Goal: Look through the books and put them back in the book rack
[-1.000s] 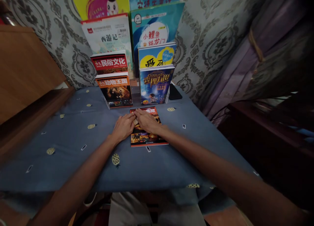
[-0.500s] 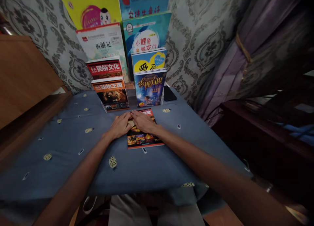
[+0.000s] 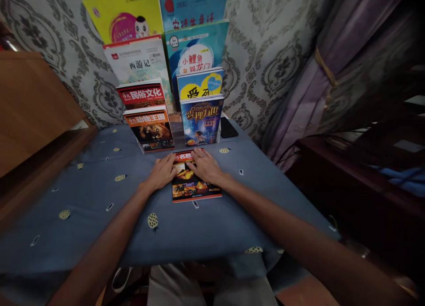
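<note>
A red-and-orange book (image 3: 191, 184) lies flat on the blue tablecloth (image 3: 99, 195) in front of me. My left hand (image 3: 162, 172) rests on its left edge with fingers stretched out flat. My right hand (image 3: 206, 165) lies flat on the book's right half, fingers extended toward the far edge. The book's middle shows between the two hands. Just beyond stand a lion-cover book (image 3: 151, 128) and a dark blue fantasy book (image 3: 201, 119).
Behind those, more books step upward against the patterned wall: a red one (image 3: 142, 93), a yellow-blue one (image 3: 200, 82), a white one (image 3: 137, 60), teal and yellow ones higher. A black phone (image 3: 229, 127) lies right of the stand. Wooden furniture (image 3: 33, 102) stands left, purple curtain (image 3: 318, 75) right.
My hands, touching at the book's top middle, have slid apart: the right one moved to the right side, uncovering the title strip. The view shifted slightly left.
</note>
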### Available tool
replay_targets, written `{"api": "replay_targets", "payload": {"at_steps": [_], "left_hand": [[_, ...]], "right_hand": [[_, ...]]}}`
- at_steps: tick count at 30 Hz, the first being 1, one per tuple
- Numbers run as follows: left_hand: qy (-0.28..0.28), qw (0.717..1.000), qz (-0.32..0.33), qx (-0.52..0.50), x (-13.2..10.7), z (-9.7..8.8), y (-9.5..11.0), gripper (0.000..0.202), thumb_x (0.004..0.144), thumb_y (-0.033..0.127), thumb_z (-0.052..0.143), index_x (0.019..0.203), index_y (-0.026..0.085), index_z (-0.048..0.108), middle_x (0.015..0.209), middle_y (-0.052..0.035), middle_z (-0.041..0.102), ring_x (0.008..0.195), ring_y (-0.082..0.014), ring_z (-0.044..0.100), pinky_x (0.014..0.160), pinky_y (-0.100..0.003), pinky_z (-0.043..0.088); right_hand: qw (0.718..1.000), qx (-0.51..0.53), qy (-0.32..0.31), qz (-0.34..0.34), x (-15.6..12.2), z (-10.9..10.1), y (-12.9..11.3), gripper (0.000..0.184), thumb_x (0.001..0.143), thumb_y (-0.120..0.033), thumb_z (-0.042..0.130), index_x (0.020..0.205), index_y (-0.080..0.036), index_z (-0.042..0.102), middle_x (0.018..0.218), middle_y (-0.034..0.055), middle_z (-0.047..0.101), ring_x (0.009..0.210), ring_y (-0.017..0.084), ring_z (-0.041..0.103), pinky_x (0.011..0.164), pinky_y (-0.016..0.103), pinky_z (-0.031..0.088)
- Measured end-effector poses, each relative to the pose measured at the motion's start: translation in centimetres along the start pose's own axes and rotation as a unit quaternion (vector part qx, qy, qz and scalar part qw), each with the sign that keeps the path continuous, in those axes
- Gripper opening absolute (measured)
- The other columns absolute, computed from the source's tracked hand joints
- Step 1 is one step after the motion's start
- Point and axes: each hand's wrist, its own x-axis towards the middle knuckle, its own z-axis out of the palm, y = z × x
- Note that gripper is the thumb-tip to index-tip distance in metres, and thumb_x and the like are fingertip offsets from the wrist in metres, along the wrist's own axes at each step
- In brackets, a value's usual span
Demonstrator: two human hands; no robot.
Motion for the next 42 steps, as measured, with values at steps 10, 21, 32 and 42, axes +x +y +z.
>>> {"api": "replay_targets", "payload": {"at_steps": [10, 21, 32, 42], "left_hand": [[-0.004, 0.998, 0.009, 0.065, 0.1, -0.5, 0.6, 0.038, 0.097, 0.025, 0.040, 0.131, 0.018, 0.054, 0.144, -0.0160, 0.056, 0.131, -0.0296, 0.054, 0.104, -0.050, 0.042], [-0.002, 0.994, 0.093, 0.048, 4.9, 1.5, 1.6, 0.040, 0.094, 0.019, 0.042, 0.131, 0.014, 0.059, 0.142, -0.0146, 0.059, 0.132, -0.0243, 0.056, 0.115, -0.040, 0.041], [0.028, 0.996, 0.089, -0.014, 6.6, 2.7, 2.1, 0.041, 0.093, 0.014, 0.043, 0.129, 0.015, 0.062, 0.134, -0.0124, 0.064, 0.124, -0.0234, 0.059, 0.110, -0.039, 0.045], [0.046, 0.994, 0.095, 0.011, 6.5, 3.3, 2.1, 0.039, 0.095, 0.016, 0.043, 0.128, 0.017, 0.064, 0.129, -0.0122, 0.063, 0.117, -0.0253, 0.061, 0.104, -0.040, 0.048]], "right_hand": [[0.999, 0.025, 0.009, 0.034, -0.2, 0.1, 0.3, 0.052, 0.102, -0.033, 0.036, 0.146, -0.007, 0.047, 0.158, 0.0199, 0.040, 0.149, 0.027, 0.033, 0.121, 0.048, 0.027], [0.997, 0.023, 0.018, 0.070, -0.3, -0.2, 0.1, 0.049, 0.101, -0.029, 0.040, 0.144, -0.007, 0.049, 0.159, 0.0231, 0.036, 0.151, 0.030, 0.030, 0.120, 0.049, 0.027], [0.996, 0.034, 0.005, 0.086, -0.6, -0.8, 0.2, 0.051, 0.100, -0.025, 0.039, 0.146, -0.002, 0.044, 0.159, 0.0231, 0.036, 0.151, 0.029, 0.029, 0.122, 0.046, 0.025], [0.996, 0.078, 0.038, -0.035, -4.0, 0.5, 4.0, 0.050, 0.097, -0.023, 0.043, 0.145, -0.012, 0.050, 0.153, 0.0162, 0.049, 0.147, 0.027, 0.039, 0.120, 0.049, 0.034]]}}
